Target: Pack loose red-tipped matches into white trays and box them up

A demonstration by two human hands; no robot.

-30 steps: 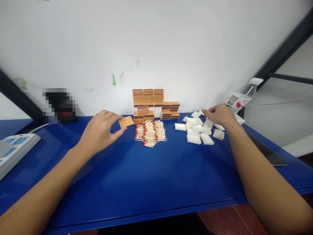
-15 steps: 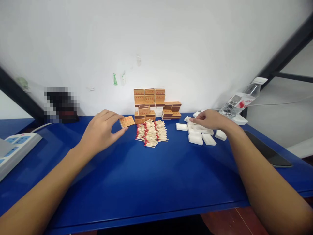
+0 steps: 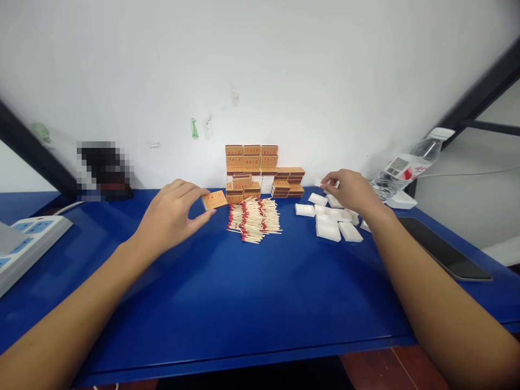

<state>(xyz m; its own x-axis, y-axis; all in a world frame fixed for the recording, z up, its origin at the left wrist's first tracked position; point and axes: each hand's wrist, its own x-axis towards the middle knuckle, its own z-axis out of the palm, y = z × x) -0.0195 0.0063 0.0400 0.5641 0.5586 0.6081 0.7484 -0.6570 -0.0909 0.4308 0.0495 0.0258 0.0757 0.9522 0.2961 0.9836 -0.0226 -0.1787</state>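
My left hand pinches an orange printed matchbox just left of a heap of red-tipped matches. My right hand is above the back of a scattered group of white matchbox trays. Between its thumb and fingers is another white tray, with only a small part of it showing. Behind the matches, stacked matchboxes rise against the wall, and a lower stack adjoins them on the right. Some boxes in the pile show white sides.
A clear plastic bottle leans at the right, with a dark phone-like slab lying before it. On the left are a white power strip and a blurred dark object. The blue table meets a white wall.
My right hand has lifted back and away from the middle of the trays, and a white tray is now in its fingers. My left hand keeps holding the matchbox in place.
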